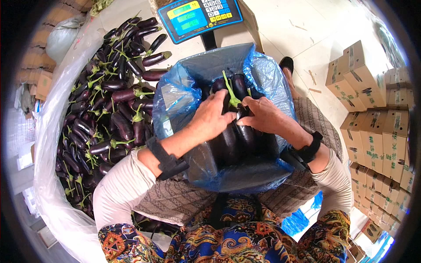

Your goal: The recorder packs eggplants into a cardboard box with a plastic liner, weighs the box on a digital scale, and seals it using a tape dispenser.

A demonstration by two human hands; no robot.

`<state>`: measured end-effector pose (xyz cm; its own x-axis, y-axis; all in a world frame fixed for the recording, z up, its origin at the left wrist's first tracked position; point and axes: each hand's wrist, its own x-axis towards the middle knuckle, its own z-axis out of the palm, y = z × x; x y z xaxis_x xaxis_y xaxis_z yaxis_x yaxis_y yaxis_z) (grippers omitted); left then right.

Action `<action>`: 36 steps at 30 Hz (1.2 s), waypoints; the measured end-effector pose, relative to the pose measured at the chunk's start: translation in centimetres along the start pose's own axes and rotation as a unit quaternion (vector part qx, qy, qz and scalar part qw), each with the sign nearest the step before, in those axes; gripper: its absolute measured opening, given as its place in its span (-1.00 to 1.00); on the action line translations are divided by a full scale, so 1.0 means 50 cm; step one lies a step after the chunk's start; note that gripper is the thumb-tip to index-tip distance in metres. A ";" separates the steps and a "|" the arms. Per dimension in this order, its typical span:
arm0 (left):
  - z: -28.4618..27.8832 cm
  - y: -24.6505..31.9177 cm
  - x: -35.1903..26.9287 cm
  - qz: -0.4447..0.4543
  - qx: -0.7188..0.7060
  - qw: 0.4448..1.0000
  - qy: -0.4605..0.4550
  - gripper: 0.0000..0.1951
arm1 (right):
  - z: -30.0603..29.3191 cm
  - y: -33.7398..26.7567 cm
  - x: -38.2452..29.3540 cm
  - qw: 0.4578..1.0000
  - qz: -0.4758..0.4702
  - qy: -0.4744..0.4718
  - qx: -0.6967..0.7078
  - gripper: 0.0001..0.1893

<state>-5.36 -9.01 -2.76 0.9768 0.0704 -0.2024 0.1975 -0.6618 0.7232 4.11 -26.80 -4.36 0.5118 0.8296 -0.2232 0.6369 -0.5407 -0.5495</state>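
Note:
Between my knees stands a container lined with a blue plastic bag (266,79), holding several dark purple eggplants (227,144). My left hand (212,113) and my right hand (263,115) reach into it, close together, on either side of an eggplant's green stem (230,90). The fingertips touch the eggplants near that stem; whether either hand grips one cannot be told. Just beyond the bag, a digital scale's display (200,18) is lit. On the left lies a big heap of loose eggplants (121,125).
Clear plastic sheeting (49,148) borders the heap on the left. Cardboard boxes (371,141) with printed writing are stacked on the right. A white sack (62,39) lies at the upper left. Blue plastic (296,223) lies on the floor at the lower right.

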 end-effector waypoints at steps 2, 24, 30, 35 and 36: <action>0.005 -0.038 0.025 -0.028 -0.080 0.996 -0.038 -0.50 | -0.021 -0.023 -0.012 0.999 -0.008 -0.037 0.009 -0.62; 0.013 -0.013 -0.043 0.311 0.209 0.923 -0.083 -0.74 | -0.002 -0.011 0.106 0.979 0.021 0.001 -0.202 -0.81; 0.062 -0.015 -0.037 0.425 0.238 0.873 -0.025 -0.68 | -0.035 -0.003 0.154 0.981 0.107 -0.109 -0.122 -0.78; 0.085 0.000 0.005 0.460 0.262 0.848 -0.036 -0.72 | -0.027 0.019 0.130 0.982 -0.009 -0.045 -0.184 -0.79; 0.090 0.000 0.009 0.445 0.291 0.843 -0.075 -0.73 | -0.019 0.000 0.110 0.991 0.020 0.041 -0.128 -0.81</action>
<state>-5.27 -12.36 -5.82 0.6860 -0.7148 0.1361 -0.7259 -0.6597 0.1944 7.46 -22.35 -4.82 0.5777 0.7984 -0.1697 0.7350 -0.5992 -0.3173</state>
